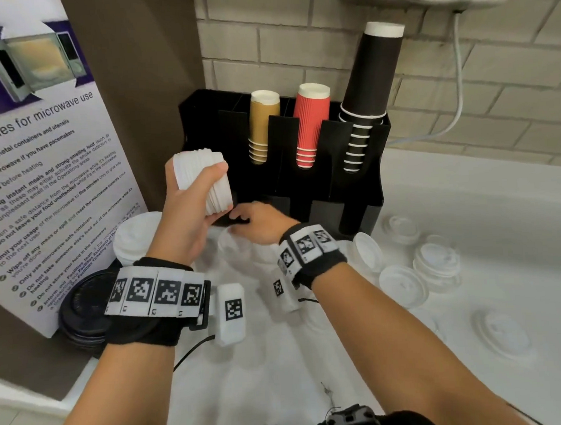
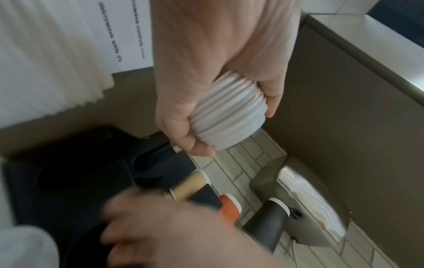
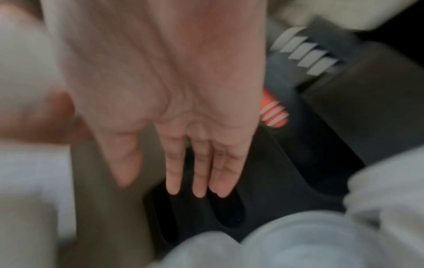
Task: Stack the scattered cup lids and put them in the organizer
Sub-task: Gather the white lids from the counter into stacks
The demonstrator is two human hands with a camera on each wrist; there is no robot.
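My left hand (image 1: 188, 214) grips a tall stack of white cup lids (image 1: 202, 180), held tilted in the air in front of the left end of the black organizer (image 1: 353, 192). The left wrist view shows thumb and fingers curled round the ribbed lid stack (image 2: 220, 101). My right hand (image 1: 239, 219) reaches low to the organizer's front left compartment (image 3: 229, 214). Its fingers (image 3: 197, 181) are straight and hold nothing; that view is blurred. Loose white lids (image 1: 403, 285) lie scattered on the white counter (image 1: 467, 202) to the right.
Brown cups (image 1: 263, 125), red cups (image 1: 310, 126) and black cups (image 1: 370, 87) stand upside down in the organizer's upper slots. A white lid stack (image 1: 137, 239) and a black lid stack (image 1: 83, 317) sit at the left by the microwave sign (image 1: 44, 192). Behind is a brick wall.
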